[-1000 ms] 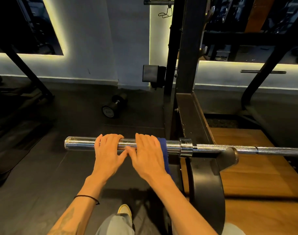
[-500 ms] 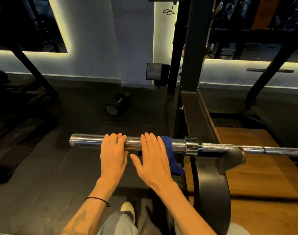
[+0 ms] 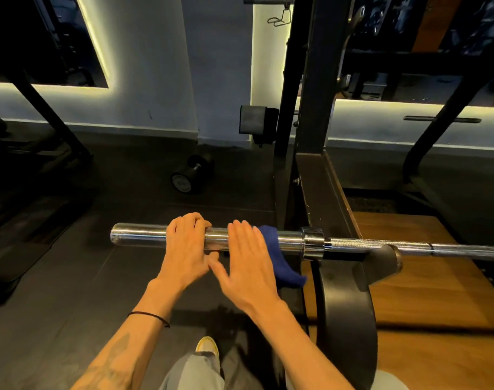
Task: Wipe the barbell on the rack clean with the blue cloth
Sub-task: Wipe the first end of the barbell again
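The chrome barbell point(image 3: 139, 237) lies across the black rack, its left sleeve sticking out over the dark floor. My left hand point(image 3: 186, 249) grips the sleeve, fingers curled over its top. Just to the right, my right hand point(image 3: 248, 263) lies flat with straight fingers and presses the blue cloth point(image 3: 281, 261) onto the sleeve. The cloth drapes over the bar and hangs down on the near side, close to the collar point(image 3: 313, 243). Most of the cloth is hidden under my palm.
The rack's black upright point(image 3: 310, 108) rises behind the collar, and its hook point(image 3: 380, 263) cradles the knurled shaft. A black dumbbell point(image 3: 189, 175) lies on the floor beyond the bar. A wooden platform point(image 3: 437, 291) fills the right side. My yellow shoe point(image 3: 207, 344) shows below.
My left hand's fingers have curled round the sleeve where they lay straighter before. More of the blue cloth now hangs below my right hand.
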`<act>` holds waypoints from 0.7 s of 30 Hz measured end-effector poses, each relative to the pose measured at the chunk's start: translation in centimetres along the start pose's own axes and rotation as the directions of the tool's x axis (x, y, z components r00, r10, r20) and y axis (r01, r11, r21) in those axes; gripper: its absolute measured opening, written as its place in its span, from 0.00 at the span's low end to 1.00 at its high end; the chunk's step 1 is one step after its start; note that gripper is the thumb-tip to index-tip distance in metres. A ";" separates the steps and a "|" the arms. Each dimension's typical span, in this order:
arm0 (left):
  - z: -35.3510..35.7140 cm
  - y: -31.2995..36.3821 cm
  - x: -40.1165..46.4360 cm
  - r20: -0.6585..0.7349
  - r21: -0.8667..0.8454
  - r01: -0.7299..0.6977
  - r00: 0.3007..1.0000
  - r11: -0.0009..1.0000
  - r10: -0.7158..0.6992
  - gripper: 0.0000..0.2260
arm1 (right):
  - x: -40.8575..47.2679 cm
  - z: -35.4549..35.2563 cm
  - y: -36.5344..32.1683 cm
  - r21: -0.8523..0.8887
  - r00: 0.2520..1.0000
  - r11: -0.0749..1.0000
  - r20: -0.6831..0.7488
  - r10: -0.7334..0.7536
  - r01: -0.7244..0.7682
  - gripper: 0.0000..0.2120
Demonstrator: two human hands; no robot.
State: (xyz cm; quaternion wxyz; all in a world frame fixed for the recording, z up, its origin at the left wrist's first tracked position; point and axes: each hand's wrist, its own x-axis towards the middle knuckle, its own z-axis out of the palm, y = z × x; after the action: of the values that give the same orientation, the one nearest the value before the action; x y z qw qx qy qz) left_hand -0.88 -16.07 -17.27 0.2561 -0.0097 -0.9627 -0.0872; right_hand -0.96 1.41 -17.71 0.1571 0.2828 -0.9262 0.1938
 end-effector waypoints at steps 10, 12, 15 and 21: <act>-0.2 0.4 -0.9 -0.024 -0.113 -0.008 1.000 0.994 0.005 0.31 | -0.9 -2.6 5.4 -0.168 0.986 0.975 -0.104 0.130 -0.146 0.30; -0.1 0.4 -0.8 -0.010 -0.097 -0.008 1.000 0.995 0.007 0.33 | -0.2 -2.0 4.4 -0.061 0.984 0.990 -0.132 0.118 -0.127 0.29; -0.2 0.5 -0.7 -0.009 -0.100 -0.012 1.000 0.995 0.011 0.29 | -0.1 -1.8 4.1 -0.034 0.995 0.999 -0.102 0.003 -0.006 0.29; -0.2 0.6 -0.9 -0.018 -0.098 -0.003 1.000 0.995 0.001 0.26 | 1.2 -5.5 6.8 -0.046 0.990 0.992 0.085 -0.115 0.119 0.15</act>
State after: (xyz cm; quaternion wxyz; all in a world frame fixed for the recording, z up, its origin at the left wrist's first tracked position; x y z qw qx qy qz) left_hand 0.04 -15.46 -17.42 0.2638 -0.0226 -0.9549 -0.1341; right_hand -4.92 8.55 -14.23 0.1370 0.3402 -0.9184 0.1486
